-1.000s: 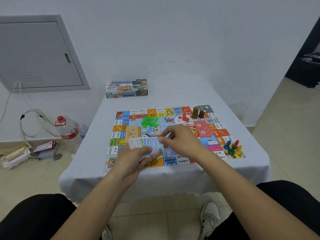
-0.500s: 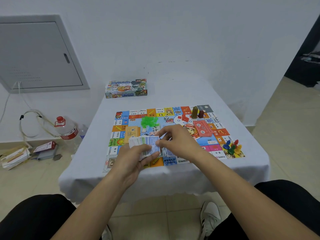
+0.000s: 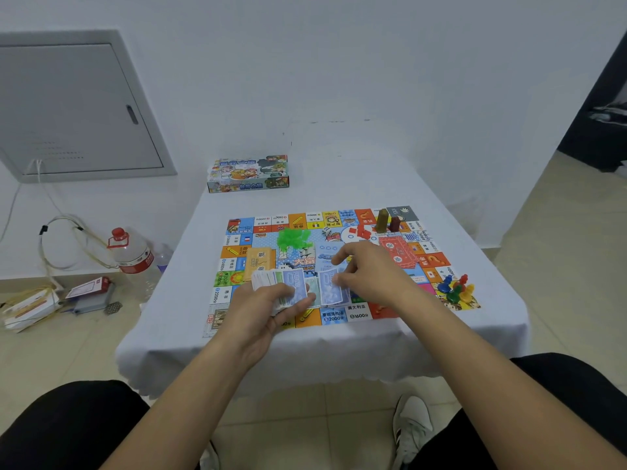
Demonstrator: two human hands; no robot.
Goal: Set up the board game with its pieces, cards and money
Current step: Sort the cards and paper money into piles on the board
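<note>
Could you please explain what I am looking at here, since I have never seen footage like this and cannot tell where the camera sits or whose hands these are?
There is no machine: a person wears one wide-angle camera on the head, looking down at their own bare hands. The left hand grips a fanned stack of play money, and the right hand pinches a blue note beside it. Under them, a colourful game board lies on a white-clothed table. On the board are green plastic pieces, an orange card deck, a red card deck and coloured pawns. The game box stands at the far edge.
</note>
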